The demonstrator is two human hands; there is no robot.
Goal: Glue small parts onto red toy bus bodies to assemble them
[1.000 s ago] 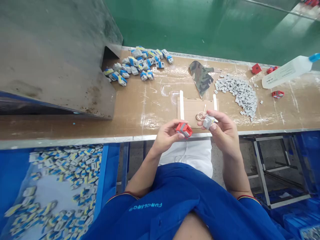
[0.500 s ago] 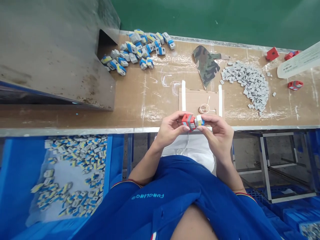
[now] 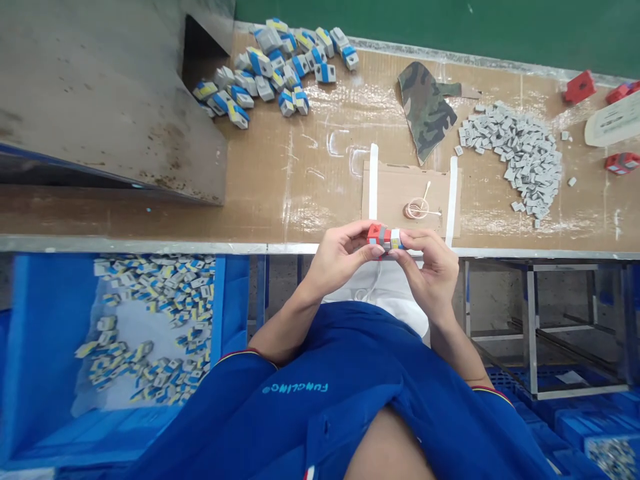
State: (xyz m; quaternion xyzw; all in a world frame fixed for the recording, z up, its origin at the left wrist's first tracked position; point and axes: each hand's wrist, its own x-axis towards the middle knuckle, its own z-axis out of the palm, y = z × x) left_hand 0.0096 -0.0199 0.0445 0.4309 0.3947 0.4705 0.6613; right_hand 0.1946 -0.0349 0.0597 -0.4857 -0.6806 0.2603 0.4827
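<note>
My left hand (image 3: pixel 341 259) is closed on a red block with a grey band (image 3: pixel 375 235), pinched between thumb and fingers. A small white, blue and yellow block (image 3: pixel 395 239) is gripped by the thumb and fingers of my right hand (image 3: pixel 429 265). The two blocks meet end to end at the front edge of the table, and the fingertips hide part of both. Just beyond them, cotton swabs (image 3: pixel 427 193) and a ring-shaped coil (image 3: pixel 413 209) lie on a cardboard sheet (image 3: pixel 390 187) with white strips along its sides.
Grey, blue and yellow blocks (image 3: pixel 287 67) are heaped at the back left beside a metal box (image 3: pixel 115 100). Camouflage cloth (image 3: pixel 425 110), small grey pieces (image 3: pixel 533 157) and red blocks (image 3: pixel 580 87) lie to the right. Below left, a blue crate (image 3: pixel 45 360) holds similar blocks.
The small block in my right hand has come up against the red block, closing the gap between them. The camera view has shifted slightly; the other things lie as before.
</note>
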